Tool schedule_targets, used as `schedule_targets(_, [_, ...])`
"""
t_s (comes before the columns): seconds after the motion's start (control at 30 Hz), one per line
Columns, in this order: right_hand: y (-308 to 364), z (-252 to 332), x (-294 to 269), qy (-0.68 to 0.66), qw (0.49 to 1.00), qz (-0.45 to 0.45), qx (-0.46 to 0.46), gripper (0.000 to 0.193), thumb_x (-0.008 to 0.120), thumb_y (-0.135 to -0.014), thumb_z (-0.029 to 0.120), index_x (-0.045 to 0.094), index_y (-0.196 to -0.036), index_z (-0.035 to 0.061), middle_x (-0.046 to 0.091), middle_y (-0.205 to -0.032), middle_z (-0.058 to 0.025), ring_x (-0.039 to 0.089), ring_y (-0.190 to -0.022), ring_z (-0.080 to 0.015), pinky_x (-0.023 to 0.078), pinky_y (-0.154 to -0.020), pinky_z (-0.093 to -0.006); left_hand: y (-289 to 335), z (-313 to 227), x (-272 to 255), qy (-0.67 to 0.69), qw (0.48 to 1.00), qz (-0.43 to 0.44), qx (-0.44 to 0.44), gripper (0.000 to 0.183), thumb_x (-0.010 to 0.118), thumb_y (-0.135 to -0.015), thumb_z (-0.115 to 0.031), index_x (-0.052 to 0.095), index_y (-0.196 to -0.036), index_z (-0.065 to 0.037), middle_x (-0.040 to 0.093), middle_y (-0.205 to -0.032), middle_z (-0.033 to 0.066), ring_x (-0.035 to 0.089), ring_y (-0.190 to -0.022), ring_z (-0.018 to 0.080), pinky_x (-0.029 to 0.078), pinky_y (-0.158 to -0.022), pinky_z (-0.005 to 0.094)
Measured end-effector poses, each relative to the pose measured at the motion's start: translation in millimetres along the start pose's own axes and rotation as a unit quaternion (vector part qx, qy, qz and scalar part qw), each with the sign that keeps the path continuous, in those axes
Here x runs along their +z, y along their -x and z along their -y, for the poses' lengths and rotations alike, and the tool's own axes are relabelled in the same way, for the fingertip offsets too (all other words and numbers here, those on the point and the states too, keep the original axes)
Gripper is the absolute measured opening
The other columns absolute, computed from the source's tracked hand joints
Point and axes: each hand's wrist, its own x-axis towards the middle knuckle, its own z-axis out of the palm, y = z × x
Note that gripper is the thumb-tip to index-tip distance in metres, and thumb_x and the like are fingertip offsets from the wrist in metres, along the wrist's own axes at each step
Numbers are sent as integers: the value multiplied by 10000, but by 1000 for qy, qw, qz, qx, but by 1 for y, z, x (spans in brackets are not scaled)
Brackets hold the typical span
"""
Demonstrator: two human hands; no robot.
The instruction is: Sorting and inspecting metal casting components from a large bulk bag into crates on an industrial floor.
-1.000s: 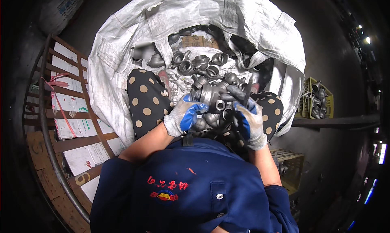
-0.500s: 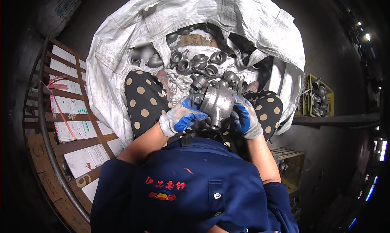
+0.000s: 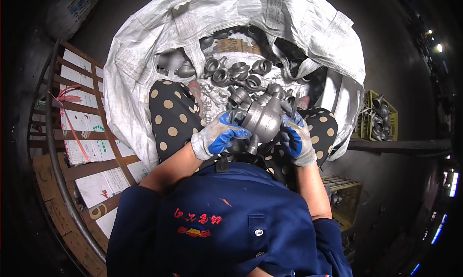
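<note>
Holding a grey metal casting [image 3: 263,120] with both hands, the person keeps it above the lap, over the trousers with the dotted pattern [image 3: 169,117]. The casting has a round, bell-like body with a narrow neck that points up and away from the person. The left hand [image 3: 217,137], in a grey glove with blue coating, is closed around the left lower side of the casting, with the fingers [image 3: 231,132] wrapped on it. The right hand [image 3: 295,139], in the same kind of glove, grips the right side of the casting; a thin dark tool seems to stand up from this hand, but it is too small to tell what it is. Just behind the casting, more grey metal fittings [image 3: 236,74] lie in a heap inside a big white woven sack [image 3: 299,31], whose mouth is open wide around the person's knees. On the left, a wooden pallet [image 3: 72,146] with white papers on it lies behind a curved metal bar. On the right, a yellow-green crate [image 3: 381,115] with more metal parts stands near a dark shelf edge.
</note>
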Motion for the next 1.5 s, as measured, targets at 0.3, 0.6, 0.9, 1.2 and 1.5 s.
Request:
schedule_targets(0.3, [4, 1, 13, 317, 930, 14, -182, 468, 589, -864, 21, 447, -1309, -6, 598, -1150, -80, 575, -1004, -146, 453, -877, -270, -6, -13, 1, 9, 998, -40, -52, 270, 608, -703, -8, 708, -951, -43, 543, -1178, 203, 566, -1038, 314, 465, -843, 346])
schedule_targets(0.6, [16, -3, 28, 393, 911, -61, -110, 525, 663, -777, -25, 494, -1274, -29, 585, -1190, -72, 540, -1039, -108, 429, -911, -263, -3, 2, 11, 14, 996, -90, 15, 195, 580, -853, -158, 666, -940, -7, 657, -906, 125, 638, -834, 249, 510, -726, 378])
schedule_targets(0.9, [13, -12, 20, 369, 914, -7, -169, 493, 678, -781, 11, 520, -1245, -34, 625, -1087, -65, 556, -962, -96, 457, -855, -247, -21, -41, 4, 420, 788, -114, -435, 269, 601, -823, -97, 622, -1075, -5, 604, -1040, 170, 589, -920, 322, 468, -796, 377])
schedule_targets(1.2, [19, -4, 30, 208, 970, -34, -125, 410, 513, -891, 29, 460, -1295, -24, 618, -1086, -75, 536, -808, -50, 422, -712, -182, -5, -16, 2, 84, 965, -176, -178, 136, 570, -839, -64, 645, -949, -38, 616, -858, 59, 603, -837, 120, 483, -715, 292])
schedule_targets(1.5, [25, -15, 6, 289, 955, -3, -67, 451, 535, -847, -2, 437, -1287, -12, 605, -1132, -163, 643, -796, -201, 510, -670, -246, 10, 0, -48, 584, 645, -452, -197, 135, 526, -862, -54, 591, -977, -26, 606, -814, -11, 588, -767, 81, 498, -740, 219])
